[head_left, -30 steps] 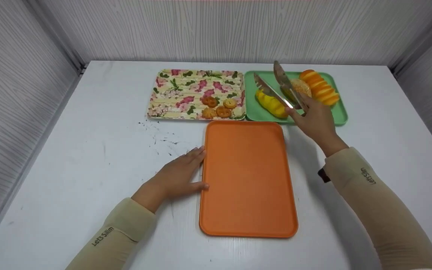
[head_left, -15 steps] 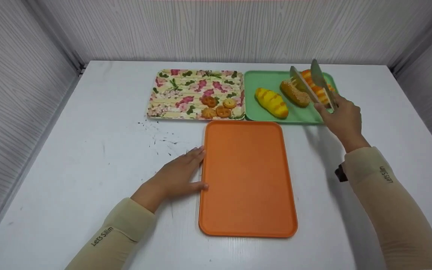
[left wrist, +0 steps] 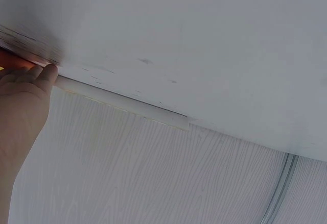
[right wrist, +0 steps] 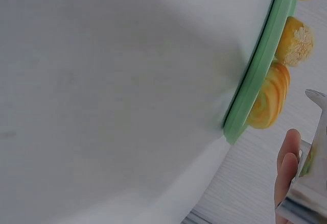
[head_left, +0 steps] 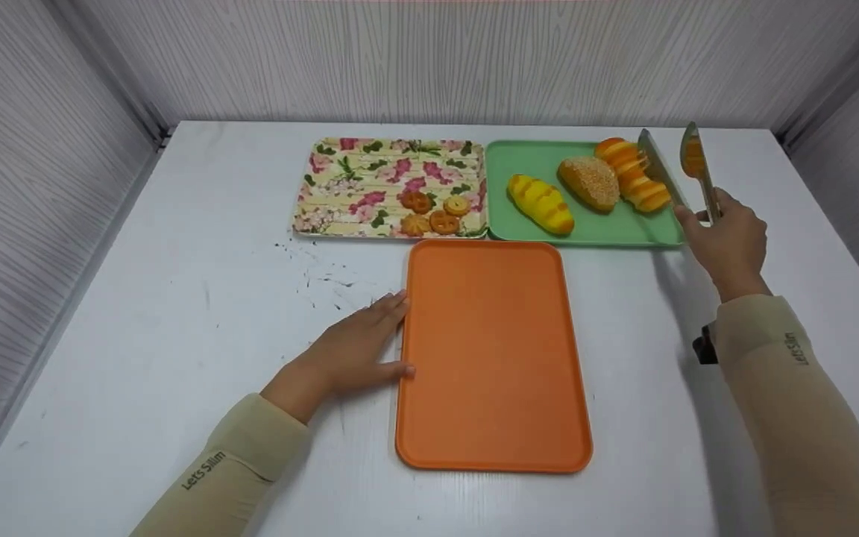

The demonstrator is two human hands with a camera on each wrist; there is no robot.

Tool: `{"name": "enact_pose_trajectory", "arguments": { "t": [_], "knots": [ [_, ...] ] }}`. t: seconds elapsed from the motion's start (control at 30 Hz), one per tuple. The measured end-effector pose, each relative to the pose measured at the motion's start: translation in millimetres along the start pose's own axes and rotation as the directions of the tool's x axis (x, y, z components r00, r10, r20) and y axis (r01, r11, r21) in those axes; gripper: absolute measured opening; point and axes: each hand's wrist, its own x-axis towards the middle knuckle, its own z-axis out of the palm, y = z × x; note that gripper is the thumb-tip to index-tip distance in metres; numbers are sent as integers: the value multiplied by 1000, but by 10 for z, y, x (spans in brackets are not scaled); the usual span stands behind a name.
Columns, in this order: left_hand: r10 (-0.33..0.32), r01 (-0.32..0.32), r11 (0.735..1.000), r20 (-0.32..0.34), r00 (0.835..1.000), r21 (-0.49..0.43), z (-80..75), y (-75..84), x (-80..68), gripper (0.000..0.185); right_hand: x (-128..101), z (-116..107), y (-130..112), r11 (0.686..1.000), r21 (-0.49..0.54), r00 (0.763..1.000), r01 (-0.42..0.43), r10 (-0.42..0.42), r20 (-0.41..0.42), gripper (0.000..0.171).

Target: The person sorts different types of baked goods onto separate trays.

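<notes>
My right hand (head_left: 730, 237) grips a pair of metal tongs (head_left: 700, 160) at the right end of the green tray (head_left: 511, 153). The tongs' arms are spread, with nothing between them, and one arm overlaps the edge of an orange striped bread (head_left: 634, 179). Beside that bread lie a sesame-topped bread (head_left: 590, 183) and a yellow bread (head_left: 540, 203), all on the green tray. My left hand (head_left: 351, 347) rests against the left edge of the orange tray (head_left: 493, 358), fingers straight and thumb on the rim. In the left wrist view, only part of the left hand (left wrist: 23, 104) shows.
A floral tray (head_left: 370, 168) stands left of the green one, with several small cookies (head_left: 444, 221) in its front right corner. The white table (head_left: 176, 298) has dark scuffs left of the orange tray. Wood-grain panels (head_left: 429, 63) enclose the table at the back and sides.
My right hand has carried the tongs rightward, from over the yellow and sesame breads to past the orange striped bread. The left hand and the trays have stayed put.
</notes>
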Motion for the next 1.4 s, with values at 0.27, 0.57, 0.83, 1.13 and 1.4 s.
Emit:
{"name": "enact_pose_trajectory", "arguments": {
  "t": [0.27,0.57,0.83,1.13,1.4],
  "knots": [
    [-5,5,1000,2,1000,-4,8,-10,6,95,-13,-82,219,995,0,994,-104,104,-19,67],
    [-9,10,1000,4,1000,-5,-3,-8,-7,96,-42,-137,368,981,-53,982,-188,187,-22,63],
    [-30,30,999,12,999,-10,-4,13,-5,95,-43,-188,448,968,-101,971,-231,235,32,66],
    [-48,48,999,20,999,-7,11,12,5,95,-14,-194,485,954,-120,956,-276,286,73,73],
    [-47,47,999,13,999,-4,14,7,3,95,-23,-213,459,938,-153,937,-313,331,114,80]
  ]
}}
